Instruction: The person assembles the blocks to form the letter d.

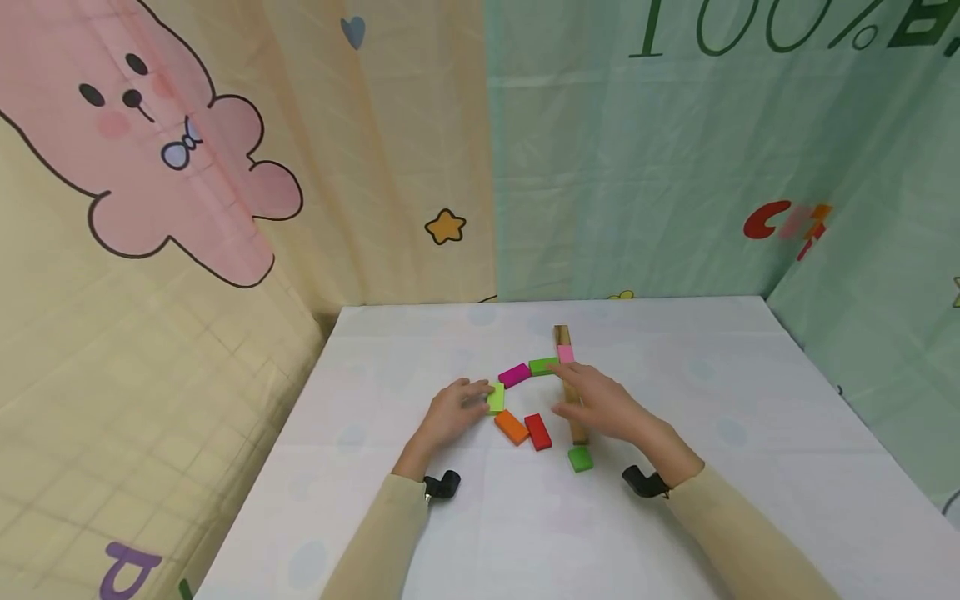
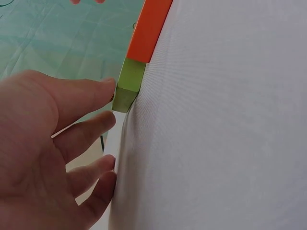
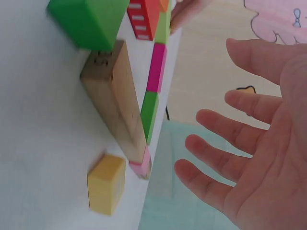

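My left hand (image 1: 453, 412) is at the left side of the lime block (image 1: 496, 398). Thumb and index tips meet its end in the left wrist view, with the other fingers loosely bent. My right hand (image 1: 603, 404) hovers with spread fingers over the long wooden block (image 1: 576, 425), holding nothing. A magenta block (image 1: 514, 375), a green block (image 1: 543, 367) and a pink block (image 1: 566, 354) curve rightward from the lime one. Nearer me lie an orange block (image 1: 512, 427), touching or almost touching the lime block, and a red block (image 1: 537, 432).
A second green block (image 1: 581, 459) lies at the near end of the long wooden block. Another wooden piece (image 1: 562, 335) is beyond the pink block. A yellow block (image 3: 106, 184) shows in the right wrist view. White cloth covers the table (image 1: 495, 533); printed curtains (image 1: 405, 150) hang behind.
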Available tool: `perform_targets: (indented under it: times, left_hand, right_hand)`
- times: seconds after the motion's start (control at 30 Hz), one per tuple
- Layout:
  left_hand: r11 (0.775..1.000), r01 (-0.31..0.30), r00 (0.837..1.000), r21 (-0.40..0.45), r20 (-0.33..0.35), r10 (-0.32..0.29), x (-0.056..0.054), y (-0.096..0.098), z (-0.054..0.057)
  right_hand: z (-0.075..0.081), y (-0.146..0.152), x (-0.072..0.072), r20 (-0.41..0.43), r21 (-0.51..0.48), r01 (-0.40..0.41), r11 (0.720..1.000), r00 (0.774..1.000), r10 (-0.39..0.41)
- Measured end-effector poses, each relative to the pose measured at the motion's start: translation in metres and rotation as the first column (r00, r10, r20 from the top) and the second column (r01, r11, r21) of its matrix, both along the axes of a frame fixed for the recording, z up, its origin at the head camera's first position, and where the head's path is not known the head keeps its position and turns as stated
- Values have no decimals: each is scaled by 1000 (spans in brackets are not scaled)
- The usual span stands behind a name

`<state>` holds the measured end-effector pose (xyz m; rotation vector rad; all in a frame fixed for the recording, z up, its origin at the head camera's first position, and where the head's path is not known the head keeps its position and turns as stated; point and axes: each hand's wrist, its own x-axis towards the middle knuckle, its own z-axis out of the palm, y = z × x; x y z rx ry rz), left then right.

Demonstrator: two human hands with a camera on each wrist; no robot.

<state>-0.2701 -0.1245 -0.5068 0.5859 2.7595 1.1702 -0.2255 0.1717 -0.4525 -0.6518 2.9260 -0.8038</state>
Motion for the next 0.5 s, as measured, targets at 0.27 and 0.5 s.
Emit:
perform_targets:
  times: [0.27,0.5]
  left_hand:
    - [1000,-14,1000,-21,-23,13,0,-1,0]
    - [999,-24,999,-25,-36,23,0,-1,-2]
  right_hand:
    - [-5,-28,-1,1,84,-51,995,999,52]
    - [-10,-52,0,-17,139,-96,986,995,99]
